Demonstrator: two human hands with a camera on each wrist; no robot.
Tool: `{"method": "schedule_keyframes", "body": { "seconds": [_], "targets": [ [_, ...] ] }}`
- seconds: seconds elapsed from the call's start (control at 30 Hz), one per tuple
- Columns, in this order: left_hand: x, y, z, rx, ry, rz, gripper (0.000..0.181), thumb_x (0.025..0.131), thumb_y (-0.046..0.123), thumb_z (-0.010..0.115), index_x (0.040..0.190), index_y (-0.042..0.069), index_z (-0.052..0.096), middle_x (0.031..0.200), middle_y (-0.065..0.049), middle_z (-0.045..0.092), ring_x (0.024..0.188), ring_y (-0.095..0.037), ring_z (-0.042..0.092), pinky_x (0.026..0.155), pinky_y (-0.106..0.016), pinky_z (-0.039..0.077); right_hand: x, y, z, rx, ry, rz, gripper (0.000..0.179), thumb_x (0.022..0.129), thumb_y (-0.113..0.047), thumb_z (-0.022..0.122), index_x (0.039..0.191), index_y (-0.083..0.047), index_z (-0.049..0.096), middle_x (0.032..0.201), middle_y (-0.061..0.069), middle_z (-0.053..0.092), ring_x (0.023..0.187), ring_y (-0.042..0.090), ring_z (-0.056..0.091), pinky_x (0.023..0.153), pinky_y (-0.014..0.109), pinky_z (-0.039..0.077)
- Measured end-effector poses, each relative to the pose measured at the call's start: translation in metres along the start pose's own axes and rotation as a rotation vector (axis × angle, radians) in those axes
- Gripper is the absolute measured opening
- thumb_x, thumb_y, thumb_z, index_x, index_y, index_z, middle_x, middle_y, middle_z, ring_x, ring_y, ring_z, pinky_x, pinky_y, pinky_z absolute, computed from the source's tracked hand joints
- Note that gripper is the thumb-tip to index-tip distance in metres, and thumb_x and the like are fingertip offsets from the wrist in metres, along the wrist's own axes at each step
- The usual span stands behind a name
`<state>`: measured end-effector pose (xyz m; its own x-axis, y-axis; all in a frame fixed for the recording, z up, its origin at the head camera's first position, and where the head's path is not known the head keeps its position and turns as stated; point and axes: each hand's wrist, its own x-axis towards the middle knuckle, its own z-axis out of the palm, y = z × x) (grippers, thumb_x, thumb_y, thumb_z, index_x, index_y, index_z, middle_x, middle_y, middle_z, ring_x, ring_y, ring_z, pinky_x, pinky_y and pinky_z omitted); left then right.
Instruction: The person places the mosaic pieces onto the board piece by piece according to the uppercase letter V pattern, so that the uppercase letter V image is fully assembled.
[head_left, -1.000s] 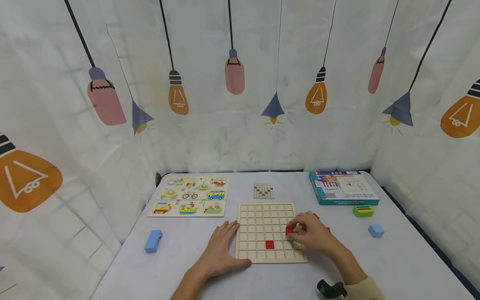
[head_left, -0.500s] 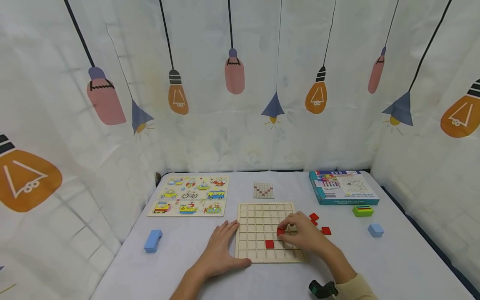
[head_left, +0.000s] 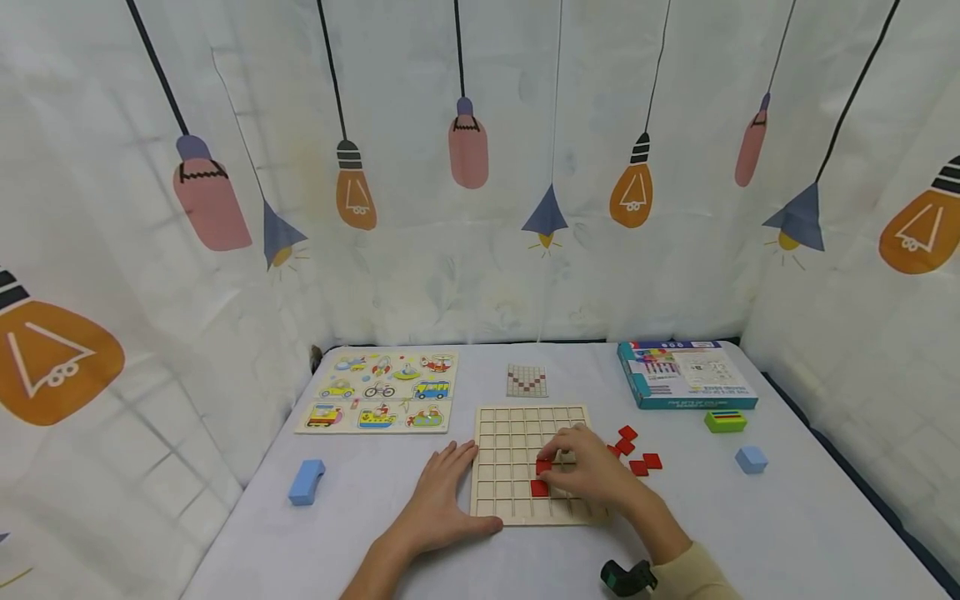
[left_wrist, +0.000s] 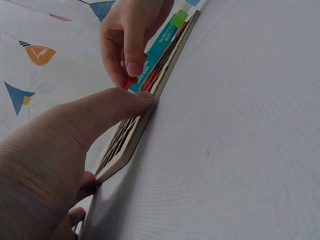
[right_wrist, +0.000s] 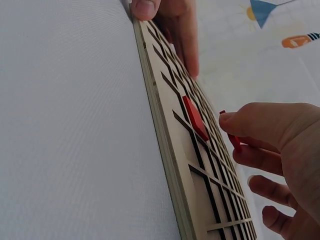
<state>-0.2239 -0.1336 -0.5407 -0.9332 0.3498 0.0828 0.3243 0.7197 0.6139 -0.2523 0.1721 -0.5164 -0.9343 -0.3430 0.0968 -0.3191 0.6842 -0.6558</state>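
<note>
A wooden grid board lies on the white table with a red square tile set in one of its lower cells. My left hand rests along the board's left side, its thumb on the near left corner and its fingers spread straight up the edge. Between thumb and fingertips my right hand pinches another red tile, just beyond the set one. In the right wrist view the pinched tile is tilted and apart from the board.
Several loose red tiles lie right of the board. A small pattern card lies behind it. Around stand a vehicle picture puzzle, a teal box, a green block, a blue cube and a blue arch-cut block.
My right hand has moved left over the board with the pinched red tile, uncovering loose tiles at the right. The left hand and the board have stayed in place.
</note>
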Motion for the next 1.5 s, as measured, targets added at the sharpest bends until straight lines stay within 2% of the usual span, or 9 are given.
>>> {"method": "schedule_keyframes", "body": {
  "seconds": [0.13, 0.3, 0.5, 0.63, 0.77, 1.0, 1.2, 1.5],
  "targets": [
    [-0.001, -0.001, 0.001, -0.002, -0.003, -0.005, 0.126, 0.072, 0.073, 0.092, 0.17, 0.01, 0.044, 0.178, -0.007, 0.044, 0.172, -0.039, 0.026, 0.143, -0.065, 0.016, 0.003, -0.001, 0.005, -0.016, -0.004, -0.038, 0.025, 0.092, -0.037, 0.092, 0.114, -0.03, 0.084, 0.11, -0.019, 0.072, 0.114, 0.013, 0.057, 0.093, 0.029, 0.059],
    [0.003, 0.0, 0.004, 0.004, -0.015, 0.021, 0.125, 0.074, 0.075, 0.09, 0.171, 0.011, 0.043, 0.179, -0.006, 0.042, 0.172, -0.038, 0.025, 0.142, -0.066, 0.016, 0.002, -0.002, 0.008, -0.028, 0.009, -0.017, 0.021, 0.091, -0.036, 0.093, 0.11, -0.034, 0.084, 0.108, -0.022, 0.071, 0.11, 0.011, 0.055, 0.089, 0.027, 0.057],
    [0.0, -0.001, 0.001, 0.005, -0.008, -0.003, 0.126, 0.073, 0.074, 0.09, 0.171, 0.011, 0.043, 0.179, -0.007, 0.042, 0.172, -0.038, 0.025, 0.142, -0.066, 0.016, 0.008, -0.007, 0.015, -0.01, -0.014, -0.028, 0.021, 0.094, -0.041, 0.091, 0.112, -0.036, 0.083, 0.109, -0.023, 0.071, 0.111, 0.011, 0.053, 0.092, 0.029, 0.056],
    [0.005, -0.002, -0.002, 0.009, 0.001, 0.0, 0.126, 0.072, 0.074, 0.091, 0.171, 0.012, 0.044, 0.179, -0.007, 0.042, 0.172, -0.038, 0.026, 0.142, -0.066, 0.017, 0.015, -0.01, 0.015, 0.017, -0.009, -0.041, 0.022, 0.094, -0.039, 0.091, 0.113, -0.033, 0.084, 0.108, -0.021, 0.071, 0.111, 0.012, 0.052, 0.091, 0.03, 0.055],
    [0.003, -0.003, 0.0, 0.006, 0.003, 0.004, 0.127, 0.071, 0.074, 0.092, 0.17, 0.01, 0.045, 0.178, -0.009, 0.044, 0.171, -0.04, 0.028, 0.141, -0.068, 0.018, 0.015, -0.011, 0.021, 0.015, -0.015, -0.049, 0.021, 0.093, -0.038, 0.091, 0.113, -0.031, 0.084, 0.108, -0.021, 0.071, 0.11, 0.012, 0.052, 0.092, 0.031, 0.054],
    [-0.002, -0.005, 0.005, -0.006, 0.008, 0.014, 0.127, 0.07, 0.074, 0.092, 0.169, 0.009, 0.046, 0.176, -0.011, 0.046, 0.169, -0.044, 0.029, 0.14, -0.07, 0.018, 0.016, -0.012, 0.029, 0.005, -0.014, -0.068, 0.021, 0.092, -0.039, 0.091, 0.111, -0.032, 0.085, 0.107, -0.021, 0.072, 0.104, 0.013, 0.052, 0.083, 0.026, 0.049],
    [-0.003, -0.006, 0.006, -0.003, 0.004, 0.022, 0.126, 0.072, 0.074, 0.092, 0.169, 0.008, 0.046, 0.176, -0.012, 0.045, 0.169, -0.045, 0.029, 0.14, -0.071, 0.017, 0.017, -0.011, 0.034, -0.033, -0.014, -0.062, 0.019, 0.092, -0.039, 0.091, 0.109, -0.034, 0.085, 0.11, -0.022, 0.072, 0.105, 0.01, 0.05, 0.087, 0.029, 0.048],
    [-0.002, -0.007, 0.006, -0.002, -0.004, 0.009, 0.126, 0.072, 0.076, 0.09, 0.169, 0.01, 0.045, 0.178, -0.011, 0.044, 0.171, -0.042, 0.027, 0.141, -0.069, 0.015, 0.017, -0.013, 0.035, -0.067, -0.008, -0.05, 0.02, 0.091, -0.04, 0.091, 0.109, -0.034, 0.085, 0.115, -0.017, 0.073, 0.109, 0.01, 0.05, 0.091, 0.033, 0.054]
  ]
}}
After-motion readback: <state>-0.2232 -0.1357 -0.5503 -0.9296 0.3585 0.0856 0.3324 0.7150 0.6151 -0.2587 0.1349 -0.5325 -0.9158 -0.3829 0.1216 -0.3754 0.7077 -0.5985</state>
